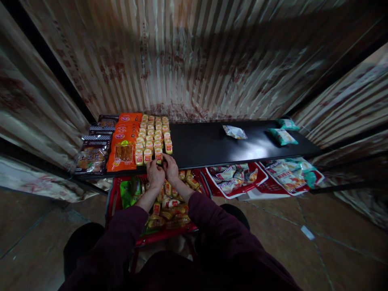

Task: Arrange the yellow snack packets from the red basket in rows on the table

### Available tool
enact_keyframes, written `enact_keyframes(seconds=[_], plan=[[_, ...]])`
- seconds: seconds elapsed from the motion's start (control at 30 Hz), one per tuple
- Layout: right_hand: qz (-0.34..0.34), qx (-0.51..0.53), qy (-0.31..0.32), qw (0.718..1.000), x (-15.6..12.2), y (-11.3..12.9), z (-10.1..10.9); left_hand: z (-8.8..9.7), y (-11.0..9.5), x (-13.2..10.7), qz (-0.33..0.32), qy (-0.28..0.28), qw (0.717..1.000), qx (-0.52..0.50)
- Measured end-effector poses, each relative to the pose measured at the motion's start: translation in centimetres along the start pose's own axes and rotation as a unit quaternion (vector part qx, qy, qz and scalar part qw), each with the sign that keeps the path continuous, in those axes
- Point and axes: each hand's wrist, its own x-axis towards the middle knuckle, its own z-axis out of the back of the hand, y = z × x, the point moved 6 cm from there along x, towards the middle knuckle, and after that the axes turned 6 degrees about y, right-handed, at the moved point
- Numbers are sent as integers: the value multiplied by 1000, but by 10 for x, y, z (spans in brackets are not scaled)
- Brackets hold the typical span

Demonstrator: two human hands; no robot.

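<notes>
My left hand (155, 174) and my right hand (171, 169) meet at the front edge of a black shelf (206, 145), fingers curled together around a small yellow snack packet (158, 155). That packet sits at the front of several rows of like packets (153, 135). Left of the rows lie orange snack bags (125, 145) and dark brown bags (93, 153). Under my hands a red basket (112, 194) holds more small yellow packets (169, 210) and a green bag (127, 192).
On the shelf's right part lie a white packet (235, 131) and two teal packets (282, 136). Red bags with packets (236, 178) sit on the floor under the shelf. Striped curtains (194, 60) hang behind and at both sides.
</notes>
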Motion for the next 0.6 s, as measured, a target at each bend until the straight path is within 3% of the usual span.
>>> enact_keyframes(seconds=[0.23, 0.4, 0.6], plan=[[-20, 5, -6, 1000, -15, 1, 9, 7, -1, -5, -3, -9, 1000, 9], [1, 8, -17, 1000, -38, 7, 20, 11, 3, -21, -43, -9, 999, -1], [13, 18, 9, 1000, -84, -4, 16, -2, 36, -56, -18, 45, 998, 33]])
